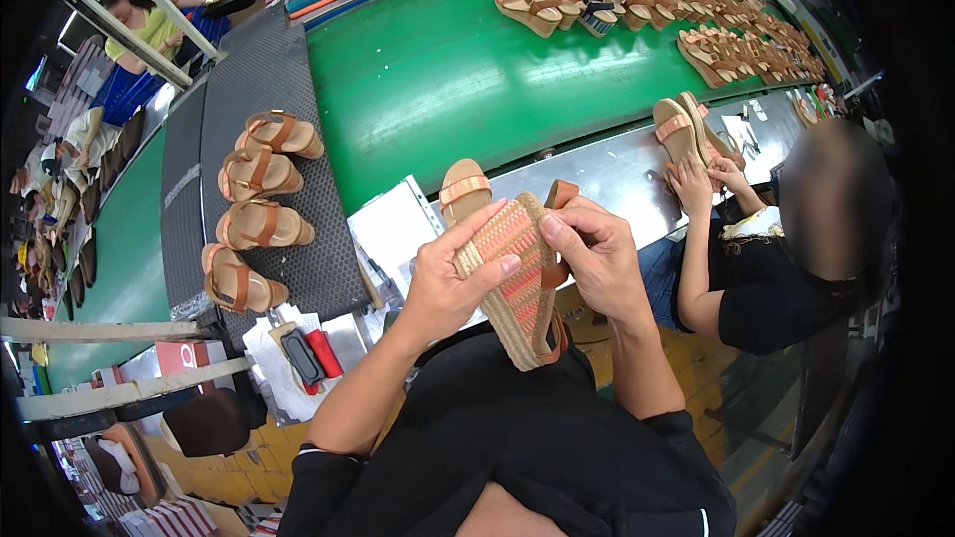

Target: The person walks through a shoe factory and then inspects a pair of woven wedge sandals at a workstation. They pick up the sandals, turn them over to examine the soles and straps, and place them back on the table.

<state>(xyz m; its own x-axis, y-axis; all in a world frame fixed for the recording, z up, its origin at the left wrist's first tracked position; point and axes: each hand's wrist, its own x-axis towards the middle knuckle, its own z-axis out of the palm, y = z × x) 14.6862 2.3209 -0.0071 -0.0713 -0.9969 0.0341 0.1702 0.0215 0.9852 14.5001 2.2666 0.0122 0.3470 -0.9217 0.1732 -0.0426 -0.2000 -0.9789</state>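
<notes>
In front of my body I hold a wedge sandal (509,283) with a woven pink-and-tan striped side, a braided rope edge and brown straps. My left hand (448,283) is closed round it from the left, thumb across the stripes. On its other side my right hand (602,257) pinches near the rope edge and a brown strap, its curled fingers partly hidden. Just beyond my left hand, a second sandal (465,189) with a striped strap is partly covered by the held one.
Several brown-strapped sandals (264,224) line a dark textured mat (261,75) at left. Rows of sandals (637,2) stand on the green conveyor belt (418,80). A co-worker (766,278) at right handles sandals (678,129). Papers (390,229) and a red object (323,353) lie nearby.
</notes>
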